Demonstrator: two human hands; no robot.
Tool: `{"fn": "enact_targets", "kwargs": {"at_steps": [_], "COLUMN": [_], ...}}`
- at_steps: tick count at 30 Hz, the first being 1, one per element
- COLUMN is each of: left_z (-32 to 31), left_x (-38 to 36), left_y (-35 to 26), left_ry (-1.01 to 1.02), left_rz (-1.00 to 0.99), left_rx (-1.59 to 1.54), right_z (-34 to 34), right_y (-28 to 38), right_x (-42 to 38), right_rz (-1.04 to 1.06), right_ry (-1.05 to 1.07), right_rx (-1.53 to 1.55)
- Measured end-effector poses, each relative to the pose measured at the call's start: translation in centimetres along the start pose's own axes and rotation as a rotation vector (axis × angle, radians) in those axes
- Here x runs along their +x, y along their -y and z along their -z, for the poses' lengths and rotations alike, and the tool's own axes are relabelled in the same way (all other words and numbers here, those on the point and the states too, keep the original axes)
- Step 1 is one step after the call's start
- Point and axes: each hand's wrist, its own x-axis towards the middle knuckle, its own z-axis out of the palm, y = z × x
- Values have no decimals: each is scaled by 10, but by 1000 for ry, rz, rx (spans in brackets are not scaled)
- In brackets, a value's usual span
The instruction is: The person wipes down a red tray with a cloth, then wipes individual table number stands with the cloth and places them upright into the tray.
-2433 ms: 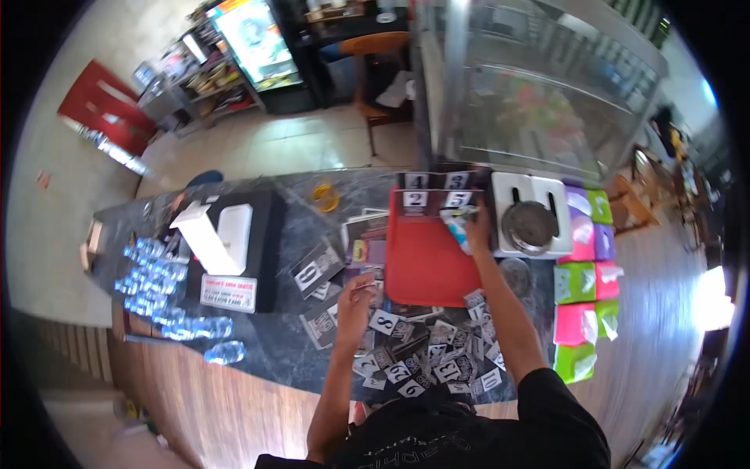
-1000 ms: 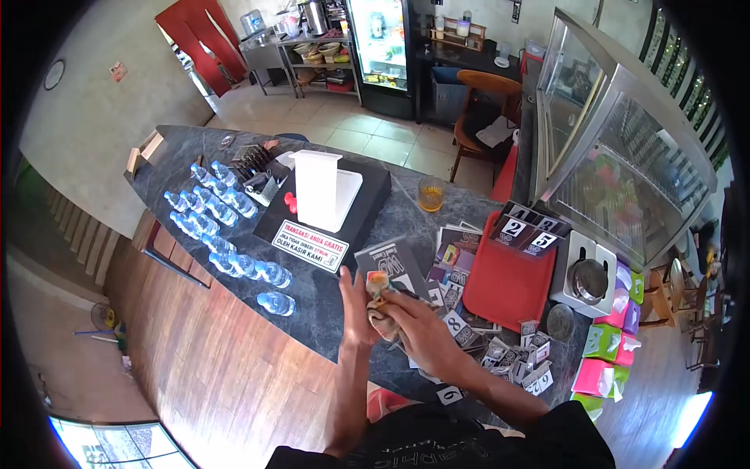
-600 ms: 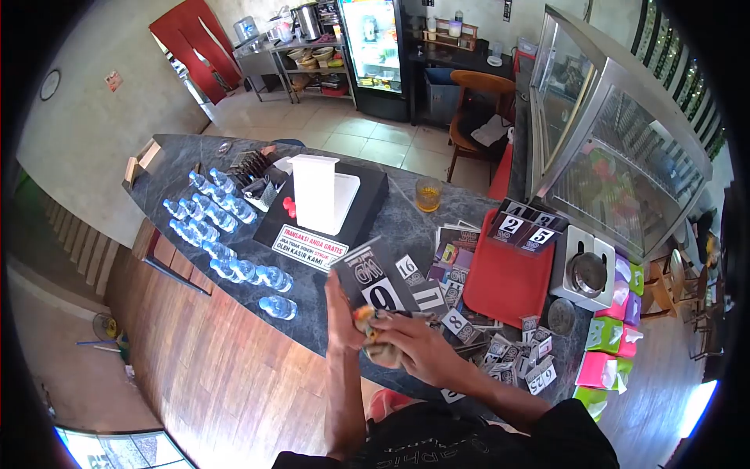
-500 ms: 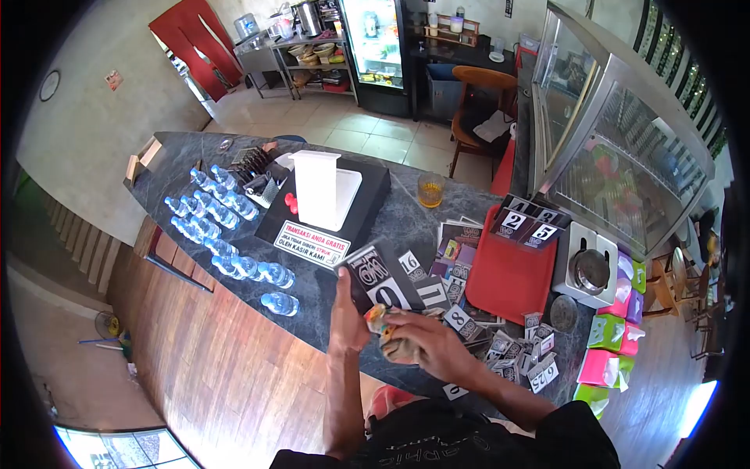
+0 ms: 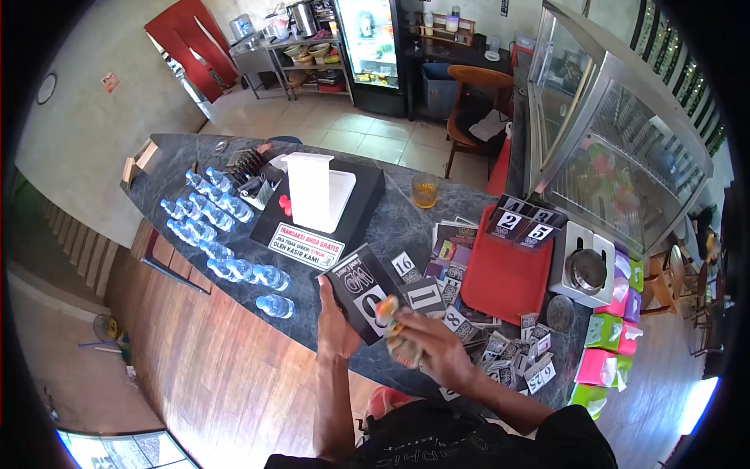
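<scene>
My left hand (image 5: 337, 327) grips a black table-number sign (image 5: 361, 285) by its left edge, tilted above the counter; a white panel on it bears a large digit that looks like 0 or 9. Bunched in my right hand (image 5: 433, 344) is a cloth (image 5: 402, 344) with coloured patches, its upper end against or just over the sign's right side. Beyond the sign lie other number signs, among them a 16 (image 5: 404, 266) and an 11 (image 5: 423, 295). A heap of small number tags (image 5: 508, 356) lies to the right of my right hand.
Several water bottles (image 5: 273, 306) stand at the left of the dark counter (image 5: 312, 293). A red tray (image 5: 504, 273), number stands (image 5: 522, 227), a glass of amber drink (image 5: 425, 191) and a glass display case (image 5: 617, 148) are beyond and right. Tissue packs (image 5: 598, 367) line the right edge.
The sign has tilted and shifted slightly left with my left hand, showing more of its face. My right hand with the cloth has moved slightly right along the sign.
</scene>
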Motion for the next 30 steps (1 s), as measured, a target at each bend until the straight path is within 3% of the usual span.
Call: {"fn": "enact_targets", "kwargs": {"at_steps": [5,7,8,10,11,13,14,16,17,18,20,21,23,24,27,29,30], "left_z": [-11,-13,-7,-5,-4,0,6,-17,-15,-16,5,-2,-24,-22,-14,-21,-18], "left_x": [-8,-10,-6,-2,0,2,-7,-19,-19,-22,-22,-23,-31,-27,-17,-19,-15], "left_y": [21,38,50,64,70,86,90,63,53,46,46,45,43,45,38,30,31], "left_ry": [-46,-64,-66,-76,-98,-177,-140,-29,103,205,382,265,128,145,210,325,190], "left_rz": [135,235,218,177,64,-140,-112,173,187,235,319,305,248,241,279,269,222], "left_rx": [112,-5,-16,2,164,317,312,25,53,-86,-316,-139,168,95,-54,-67,52], "right_z": [7,6,14,1,-10,-15,-14,-12,-16,-14,-4,-1,4,2,-6,-3,-1], "right_y": [-18,-30,-27,-24,-29,-9,-5,2,-4,-4,-8,-10,-15,-12,-3,6,7], "right_x": [25,35,34,30,23,23,22,20,18,16,16,19,28,32,34,29,28], "right_rz": [-74,-397,-709,-686,-569,-194,-181,-76,-12,-14,30,10,-29,-24,-31,42,118], "right_ry": [-224,-356,-280,-303,-287,-269,-189,-107,-112,-117,-33,-63,-71,-122,20,26,22], "right_rx": [-29,633,1001,846,839,427,366,84,-11,-11,-325,-382,-385,-293,80,-67,-218]}}
